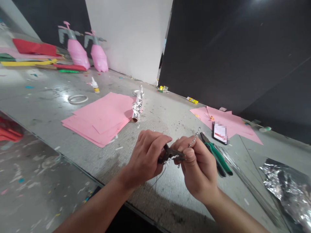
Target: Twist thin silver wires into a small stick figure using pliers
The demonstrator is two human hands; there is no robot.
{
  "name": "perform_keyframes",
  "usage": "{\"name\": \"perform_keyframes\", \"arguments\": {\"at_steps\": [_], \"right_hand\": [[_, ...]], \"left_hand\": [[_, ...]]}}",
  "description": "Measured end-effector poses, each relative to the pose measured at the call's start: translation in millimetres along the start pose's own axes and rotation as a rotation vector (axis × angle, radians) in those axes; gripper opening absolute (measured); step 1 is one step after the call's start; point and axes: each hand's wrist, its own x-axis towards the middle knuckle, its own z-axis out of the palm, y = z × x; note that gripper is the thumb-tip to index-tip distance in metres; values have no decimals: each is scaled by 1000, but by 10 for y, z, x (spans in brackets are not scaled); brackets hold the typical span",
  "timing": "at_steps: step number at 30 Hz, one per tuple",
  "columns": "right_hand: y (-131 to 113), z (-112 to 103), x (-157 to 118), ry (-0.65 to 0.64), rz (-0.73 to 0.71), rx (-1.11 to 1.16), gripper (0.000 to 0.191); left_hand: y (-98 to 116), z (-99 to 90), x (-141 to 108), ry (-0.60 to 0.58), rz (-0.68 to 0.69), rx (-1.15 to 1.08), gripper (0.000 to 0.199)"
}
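Observation:
My left hand (148,153) is closed around a pair of dark pliers (176,154), whose handles are mostly hidden in the palm. The jaws point right, toward my right hand (199,165). Between thumb and fingers, that hand pinches a twisted silver wire (195,137), its looped end rising above the knuckles. More twisted wire lies along the plier jaws, and thin loose strands hang beneath my left hand. Whether the jaws are clamped on the wire I cannot tell. Just right of my right hand, green-handled pliers (218,158) lie on the table.
Pink sheets (104,116) and a foil roll (137,105) lie behind my left hand. To the right are a phone (220,132), a bundle of straight wires (252,187) and crumpled foil (289,184). Two pink spray bottles (77,53) stand at the back left.

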Motion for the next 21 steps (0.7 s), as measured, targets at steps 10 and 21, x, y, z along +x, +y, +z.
{"name": "perform_keyframes", "arguments": {"at_steps": [10, 21], "right_hand": [[-105, -23, 58, -48, 14, -103, 16], [-360, -562, 374, 263, -166, -618, 9]], "left_hand": [[-42, 37, -44, 20, -38, -6, 33], [-190, 252, 436, -198, -231, -190, 33]]}}
